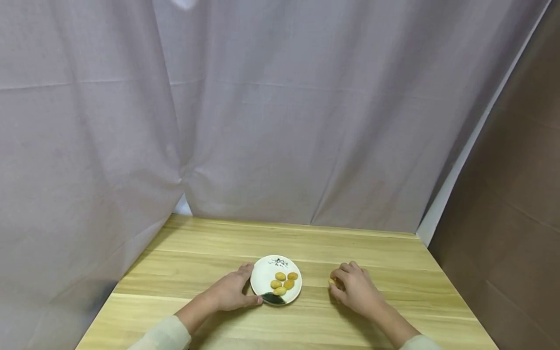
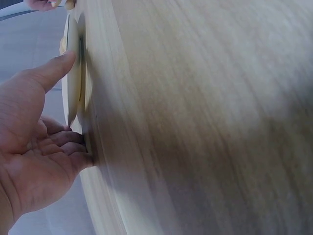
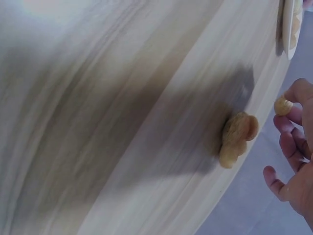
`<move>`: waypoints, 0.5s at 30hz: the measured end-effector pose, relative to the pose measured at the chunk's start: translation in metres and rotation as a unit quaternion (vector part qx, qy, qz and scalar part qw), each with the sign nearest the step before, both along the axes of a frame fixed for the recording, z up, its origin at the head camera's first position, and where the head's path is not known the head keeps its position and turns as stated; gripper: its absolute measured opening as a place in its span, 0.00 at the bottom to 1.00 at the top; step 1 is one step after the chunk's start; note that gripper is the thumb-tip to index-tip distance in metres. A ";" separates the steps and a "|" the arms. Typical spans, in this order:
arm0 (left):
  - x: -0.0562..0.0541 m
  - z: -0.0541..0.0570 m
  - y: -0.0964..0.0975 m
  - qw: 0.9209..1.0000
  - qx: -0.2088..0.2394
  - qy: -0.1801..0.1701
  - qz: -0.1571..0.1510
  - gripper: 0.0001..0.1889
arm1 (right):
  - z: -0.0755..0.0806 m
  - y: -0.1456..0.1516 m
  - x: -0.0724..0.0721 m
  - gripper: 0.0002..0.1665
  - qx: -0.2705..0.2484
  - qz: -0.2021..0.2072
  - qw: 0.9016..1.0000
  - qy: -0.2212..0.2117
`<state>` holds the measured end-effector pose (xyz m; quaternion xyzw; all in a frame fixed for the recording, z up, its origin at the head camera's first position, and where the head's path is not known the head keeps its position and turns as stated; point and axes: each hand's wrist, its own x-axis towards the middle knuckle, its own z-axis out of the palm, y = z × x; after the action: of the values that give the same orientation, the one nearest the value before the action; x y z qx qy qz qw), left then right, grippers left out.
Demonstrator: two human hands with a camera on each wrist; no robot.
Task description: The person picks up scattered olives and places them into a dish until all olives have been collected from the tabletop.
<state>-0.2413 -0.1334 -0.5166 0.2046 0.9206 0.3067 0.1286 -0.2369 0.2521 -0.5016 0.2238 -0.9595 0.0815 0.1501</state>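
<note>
A small round white plate (image 1: 262,274) with a dark floral print and a dark green patch at its near edge lies on the wooden table. Several yellow-orange oval pieces (image 1: 280,290), like dried fruit, rest on its right half. At the plate's left rim, my left hand (image 1: 229,291) holds it with the thumb near the front and the fingers along the far left side. To the right of the plate, my right hand (image 1: 358,290) pinches one oval piece (image 3: 282,105) between thumb and forefinger. Below that hand, more oval pieces (image 3: 238,134) lie clustered on the table.
The light wooden table (image 1: 210,238) runs back to a grey-mauve curtain (image 1: 271,146). A brown cloth (image 1: 507,243) hangs along the right side. Light sleeves cover both forearms.
</note>
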 end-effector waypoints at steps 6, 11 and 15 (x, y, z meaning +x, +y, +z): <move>0.003 0.001 -0.001 1.000 0.001 0.004 0.003 0.60 | 0.003 -0.014 -0.003 0.09 -0.009 0.024 0.999 0.035; 0.001 -0.001 0.000 1.000 0.003 0.004 0.003 0.60 | 0.005 -0.019 -0.006 0.09 -0.017 0.028 0.999 0.032; -0.001 -0.003 0.001 1.000 0.005 0.004 -0.002 0.60 | 0.007 -0.021 -0.007 0.09 -0.025 0.026 0.999 0.024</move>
<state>-0.2422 -0.1328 -0.5194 0.2080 0.9194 0.3099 0.1245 -0.2435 0.2310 -0.4948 0.2463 -0.9474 0.1038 0.1761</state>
